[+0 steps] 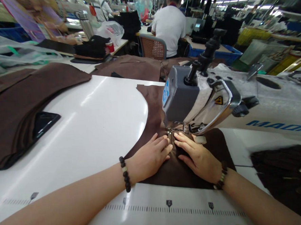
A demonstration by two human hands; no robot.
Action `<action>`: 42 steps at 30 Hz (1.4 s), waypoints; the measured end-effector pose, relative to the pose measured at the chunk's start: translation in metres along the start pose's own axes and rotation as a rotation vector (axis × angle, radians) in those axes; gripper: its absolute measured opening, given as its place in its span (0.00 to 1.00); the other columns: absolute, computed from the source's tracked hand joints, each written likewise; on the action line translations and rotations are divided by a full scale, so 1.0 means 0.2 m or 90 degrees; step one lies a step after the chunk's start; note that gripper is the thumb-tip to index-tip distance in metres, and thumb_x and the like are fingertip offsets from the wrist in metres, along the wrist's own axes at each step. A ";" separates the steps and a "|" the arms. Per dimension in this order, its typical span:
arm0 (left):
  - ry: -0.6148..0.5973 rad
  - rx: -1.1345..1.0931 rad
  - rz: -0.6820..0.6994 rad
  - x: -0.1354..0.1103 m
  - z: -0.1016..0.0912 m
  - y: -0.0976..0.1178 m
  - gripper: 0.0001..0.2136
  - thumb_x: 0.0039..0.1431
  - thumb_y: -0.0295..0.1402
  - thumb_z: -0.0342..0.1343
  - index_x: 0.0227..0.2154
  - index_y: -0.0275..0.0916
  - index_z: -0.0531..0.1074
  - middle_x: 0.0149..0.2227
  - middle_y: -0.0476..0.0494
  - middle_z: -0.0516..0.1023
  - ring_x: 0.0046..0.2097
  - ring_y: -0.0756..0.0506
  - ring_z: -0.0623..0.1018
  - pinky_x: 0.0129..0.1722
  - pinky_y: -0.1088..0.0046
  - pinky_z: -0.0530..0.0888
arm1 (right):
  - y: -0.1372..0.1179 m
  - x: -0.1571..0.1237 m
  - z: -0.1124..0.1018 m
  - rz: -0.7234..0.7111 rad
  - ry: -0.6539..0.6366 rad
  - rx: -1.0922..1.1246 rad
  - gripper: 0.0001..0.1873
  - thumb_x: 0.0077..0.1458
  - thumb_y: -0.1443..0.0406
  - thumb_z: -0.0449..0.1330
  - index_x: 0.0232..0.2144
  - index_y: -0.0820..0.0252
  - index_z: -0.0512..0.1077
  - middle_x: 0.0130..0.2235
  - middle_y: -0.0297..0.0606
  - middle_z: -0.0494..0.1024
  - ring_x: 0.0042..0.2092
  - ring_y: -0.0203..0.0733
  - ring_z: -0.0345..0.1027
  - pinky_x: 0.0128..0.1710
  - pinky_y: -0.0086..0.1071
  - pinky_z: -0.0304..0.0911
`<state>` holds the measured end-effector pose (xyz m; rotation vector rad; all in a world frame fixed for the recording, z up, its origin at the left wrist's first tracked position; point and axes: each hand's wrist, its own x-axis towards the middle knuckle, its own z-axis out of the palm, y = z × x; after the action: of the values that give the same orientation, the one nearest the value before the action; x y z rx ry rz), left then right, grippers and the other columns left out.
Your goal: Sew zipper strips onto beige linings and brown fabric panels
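Observation:
A dark brown cut fabric panel (153,105) lies on the white sewing table, partly under the head of a sewing machine (180,93). My left hand (151,155) rests flat on the panel, fingers stretched toward the presser foot (170,131) from its left. On the right of the foot, my right hand (197,155) also lies on the fabric with its fingers extended. Small creases run in the cloth between the two hands. The needle tip is too small to make out.
Stacked brown panels (37,89) lie at the left, over a dark glossy object (46,122). More brown fabric (132,67) sits behind the table. Dark gathered cloth (286,172) lies at the right. A ruler scale (169,208) marks the front edge. Co-workers sit beyond.

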<state>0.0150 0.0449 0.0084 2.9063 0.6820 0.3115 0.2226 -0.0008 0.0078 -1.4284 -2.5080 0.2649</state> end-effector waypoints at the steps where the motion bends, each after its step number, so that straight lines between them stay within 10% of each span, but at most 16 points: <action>1: 0.001 0.000 0.001 0.01 0.00 -0.01 0.14 0.61 0.31 0.48 0.49 0.34 0.62 0.48 0.38 0.65 0.53 0.41 0.65 0.57 0.57 0.59 | 0.01 0.01 0.00 0.002 -0.003 0.005 0.18 0.58 0.65 0.48 0.50 0.63 0.61 0.57 0.46 0.60 0.59 0.45 0.51 0.57 0.52 0.50; 29: 0.016 -0.001 -0.009 0.10 -0.02 -0.10 0.11 0.61 0.34 0.47 0.43 0.33 0.66 0.40 0.40 0.66 0.46 0.43 0.67 0.53 0.61 0.64 | 0.07 0.10 -0.01 0.028 -0.010 -0.028 0.20 0.60 0.62 0.44 0.50 0.66 0.63 0.46 0.47 0.73 0.44 0.45 0.68 0.43 0.41 0.63; 36: 0.000 -0.003 0.009 0.10 -0.02 -0.12 0.13 0.62 0.35 0.46 0.46 0.33 0.65 0.44 0.37 0.65 0.50 0.41 0.66 0.54 0.59 0.61 | 0.13 0.13 -0.05 0.091 -0.014 -0.104 0.17 0.59 0.61 0.47 0.33 0.63 0.73 0.35 0.43 0.76 0.38 0.42 0.70 0.39 0.33 0.63; 42: -0.048 0.018 0.117 0.08 -0.09 -0.21 0.13 0.64 0.30 0.41 0.48 0.33 0.65 0.48 0.36 0.66 0.52 0.42 0.65 0.55 0.61 0.61 | -0.01 0.04 -0.08 0.191 -0.037 -0.261 0.20 0.55 0.58 0.54 0.42 0.69 0.71 0.48 0.53 0.70 0.49 0.51 0.64 0.48 0.42 0.60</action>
<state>0.0079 0.0903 0.0204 2.9955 0.4129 0.2133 0.2215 0.0047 0.0249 -1.9807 -2.4831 -0.1726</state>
